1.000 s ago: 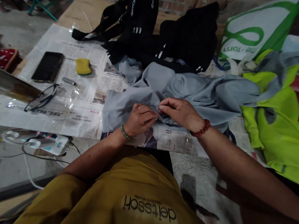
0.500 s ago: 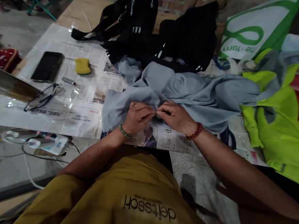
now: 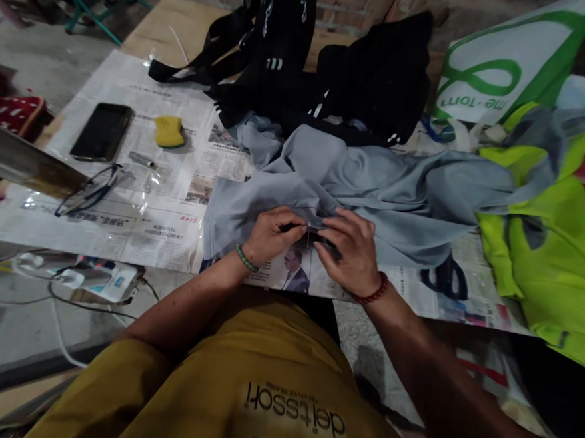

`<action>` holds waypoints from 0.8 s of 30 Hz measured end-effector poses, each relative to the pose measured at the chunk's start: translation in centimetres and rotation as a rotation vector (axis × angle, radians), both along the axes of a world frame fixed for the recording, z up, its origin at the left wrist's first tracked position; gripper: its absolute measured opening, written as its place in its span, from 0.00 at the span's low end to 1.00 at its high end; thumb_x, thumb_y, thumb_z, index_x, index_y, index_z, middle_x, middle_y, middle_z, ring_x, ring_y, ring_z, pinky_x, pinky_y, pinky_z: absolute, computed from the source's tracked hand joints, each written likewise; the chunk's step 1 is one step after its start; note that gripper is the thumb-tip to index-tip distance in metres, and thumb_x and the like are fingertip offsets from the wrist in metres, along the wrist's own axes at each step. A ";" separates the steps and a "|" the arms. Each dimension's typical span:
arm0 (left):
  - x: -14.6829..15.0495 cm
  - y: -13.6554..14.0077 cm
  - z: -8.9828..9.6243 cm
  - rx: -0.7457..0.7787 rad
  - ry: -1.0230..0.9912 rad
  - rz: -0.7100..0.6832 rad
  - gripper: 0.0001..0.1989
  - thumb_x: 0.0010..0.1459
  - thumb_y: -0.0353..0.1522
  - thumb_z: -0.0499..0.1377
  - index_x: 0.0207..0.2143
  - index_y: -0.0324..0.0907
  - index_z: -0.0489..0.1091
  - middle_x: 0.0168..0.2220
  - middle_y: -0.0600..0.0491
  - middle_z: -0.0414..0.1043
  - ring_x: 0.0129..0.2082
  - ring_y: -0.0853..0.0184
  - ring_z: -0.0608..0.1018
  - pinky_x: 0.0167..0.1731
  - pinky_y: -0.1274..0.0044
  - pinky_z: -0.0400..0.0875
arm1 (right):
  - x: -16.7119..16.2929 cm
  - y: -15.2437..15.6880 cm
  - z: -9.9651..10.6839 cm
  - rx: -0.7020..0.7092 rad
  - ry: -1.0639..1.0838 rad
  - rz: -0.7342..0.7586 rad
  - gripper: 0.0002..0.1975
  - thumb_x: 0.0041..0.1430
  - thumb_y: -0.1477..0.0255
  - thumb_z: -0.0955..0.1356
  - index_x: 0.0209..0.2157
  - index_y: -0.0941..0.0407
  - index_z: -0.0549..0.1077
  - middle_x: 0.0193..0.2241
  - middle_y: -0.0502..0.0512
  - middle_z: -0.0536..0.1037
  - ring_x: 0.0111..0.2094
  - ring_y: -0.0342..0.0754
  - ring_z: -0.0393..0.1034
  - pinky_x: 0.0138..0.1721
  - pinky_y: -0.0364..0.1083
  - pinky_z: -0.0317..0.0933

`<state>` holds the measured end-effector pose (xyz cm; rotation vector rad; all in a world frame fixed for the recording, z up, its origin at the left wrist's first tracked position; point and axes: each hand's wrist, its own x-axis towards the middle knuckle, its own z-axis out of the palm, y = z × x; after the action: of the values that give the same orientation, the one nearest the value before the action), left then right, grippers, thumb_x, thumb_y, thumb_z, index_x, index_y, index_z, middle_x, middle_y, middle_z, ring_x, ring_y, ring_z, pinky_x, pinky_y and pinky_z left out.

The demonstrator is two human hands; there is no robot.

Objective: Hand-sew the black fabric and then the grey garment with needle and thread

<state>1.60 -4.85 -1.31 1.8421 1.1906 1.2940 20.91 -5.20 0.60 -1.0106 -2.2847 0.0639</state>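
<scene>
My left hand point(image 3: 276, 236) is closed in a pinch at the near edge of a grey cloth garment point(image 3: 375, 178), which lies rumpled across the table. Close on its right is my right hand point(image 3: 355, 253), its fingers bent over the cloth edge and its thumb lower down. Something small and dark shows between that thumb and the fingers; its kind is unclear. A fine pale line, perhaps thread, runs down between the two hands. Just right of my right hand, dark blue scissor handles point(image 3: 461, 284) stick out from under the grey cloth.
Newspaper point(image 3: 165, 237) under clear plastic covers the table. On the left lie a phone point(image 3: 102, 132), a yellow sponge point(image 3: 168, 132), a small grey tube point(image 3: 141, 160) and glasses point(image 3: 94, 192). Black garments point(image 3: 373, 71) lie behind, a neon-yellow garment point(image 3: 560, 264) at right. Below is a power strip point(image 3: 117, 283).
My right hand has drawn back slightly to the right and its fingers have lifted and spread from a tight pinch. My left hand keeps its pinch. The view has shifted slightly.
</scene>
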 end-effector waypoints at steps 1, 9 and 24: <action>0.0 0.0 0.0 -0.007 -0.003 -0.002 0.08 0.57 0.34 0.59 0.27 0.41 0.74 0.26 0.54 0.73 0.28 0.72 0.74 0.31 0.77 0.72 | -0.3 -0.3 -0.6 0.019 -0.007 0.011 0.07 0.56 0.69 0.67 0.38 0.50 0.72 0.43 0.53 0.75 0.54 0.56 0.62 0.51 0.57 0.55; -0.1 0.1 -0.1 -0.011 0.020 -0.021 0.12 0.59 0.38 0.56 0.28 0.41 0.74 0.26 0.52 0.73 0.27 0.71 0.75 0.30 0.76 0.72 | -2.2 0.2 -1.8 0.063 0.076 -0.106 0.04 0.59 0.70 0.65 0.33 0.50 0.73 0.38 0.52 0.77 0.52 0.53 0.65 0.50 0.55 0.57; 0.1 0.0 0.1 0.095 0.027 -0.033 0.06 0.56 0.31 0.58 0.27 0.40 0.71 0.26 0.54 0.71 0.27 0.72 0.73 0.31 0.78 0.70 | -3.2 0.1 -1.0 0.062 0.295 -0.114 0.05 0.58 0.74 0.64 0.34 0.51 0.71 0.36 0.53 0.77 0.50 0.53 0.68 0.50 0.56 0.59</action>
<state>1.67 -4.81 -1.18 1.9448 1.1252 1.3320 17.71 -5.11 -0.37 -1.0241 -1.9489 0.0878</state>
